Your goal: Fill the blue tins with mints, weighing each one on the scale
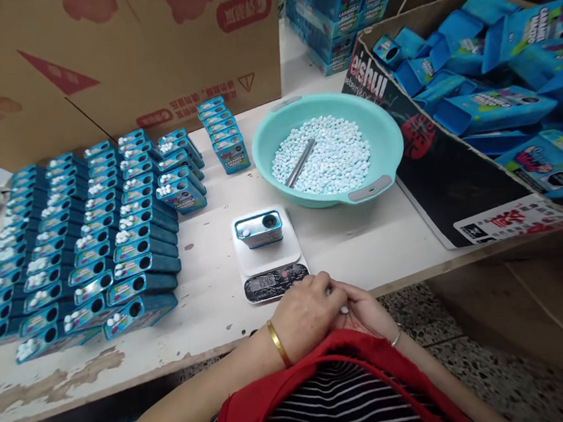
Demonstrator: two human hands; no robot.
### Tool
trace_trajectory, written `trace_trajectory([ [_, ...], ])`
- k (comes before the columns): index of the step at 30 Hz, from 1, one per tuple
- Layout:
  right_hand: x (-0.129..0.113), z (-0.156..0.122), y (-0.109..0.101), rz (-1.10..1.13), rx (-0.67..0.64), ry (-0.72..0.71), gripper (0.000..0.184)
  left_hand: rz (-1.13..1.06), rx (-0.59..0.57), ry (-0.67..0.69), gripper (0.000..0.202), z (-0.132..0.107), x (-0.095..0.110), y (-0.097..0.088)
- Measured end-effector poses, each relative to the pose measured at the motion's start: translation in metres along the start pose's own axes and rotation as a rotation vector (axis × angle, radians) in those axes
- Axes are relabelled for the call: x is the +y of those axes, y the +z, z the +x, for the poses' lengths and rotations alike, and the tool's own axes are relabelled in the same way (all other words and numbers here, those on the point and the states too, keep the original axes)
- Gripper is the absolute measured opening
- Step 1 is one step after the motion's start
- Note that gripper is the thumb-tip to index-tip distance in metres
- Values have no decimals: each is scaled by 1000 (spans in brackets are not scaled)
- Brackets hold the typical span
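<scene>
My left hand (pixel 308 307): fingers curled, can't tell what they grip | my right hand (pixel 367 313): palm up beneath, grip hidden | candy (pixel 344 310): between | tin (pixel 260 235): on scale (pixel 248 263), farther left

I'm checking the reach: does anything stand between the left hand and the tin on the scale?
Nothing visible blocks the left hand from the tin; only the flat display panel of the scale lies between them.

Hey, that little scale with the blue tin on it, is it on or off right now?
On: the scale shows digits on its display, though their exact value is too blurred to read surely.
</scene>
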State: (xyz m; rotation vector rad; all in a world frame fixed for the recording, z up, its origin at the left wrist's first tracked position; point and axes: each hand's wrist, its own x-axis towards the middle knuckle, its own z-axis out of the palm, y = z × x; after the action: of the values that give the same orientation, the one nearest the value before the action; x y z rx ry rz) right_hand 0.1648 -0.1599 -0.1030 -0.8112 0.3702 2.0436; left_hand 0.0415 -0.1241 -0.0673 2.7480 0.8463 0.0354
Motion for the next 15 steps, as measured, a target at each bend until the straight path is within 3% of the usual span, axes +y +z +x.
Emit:
trace_trajectory([
  [3, 0, -1, 5, -40, -2, -15, 12, -22, 2, -13, 8, -1, -2, -3],
  [8, -4, 0, 10, -91, -6, -16, 8, -50, 109, 22, 11, -2, -6, 2],
  [11, -6, 4, 13, -53, 1, -26, 6, -97, 158, 62, 15, -5, -12, -4],
  [13, -7, 6, 18, -10, 6, -22, 8, -141, 260, 79, 15, -11, -23, -16],
  [15, -8, 8, 23, 9, 2, -10, 14, -138, 444, -1, 21, -20, -38, -31],
])
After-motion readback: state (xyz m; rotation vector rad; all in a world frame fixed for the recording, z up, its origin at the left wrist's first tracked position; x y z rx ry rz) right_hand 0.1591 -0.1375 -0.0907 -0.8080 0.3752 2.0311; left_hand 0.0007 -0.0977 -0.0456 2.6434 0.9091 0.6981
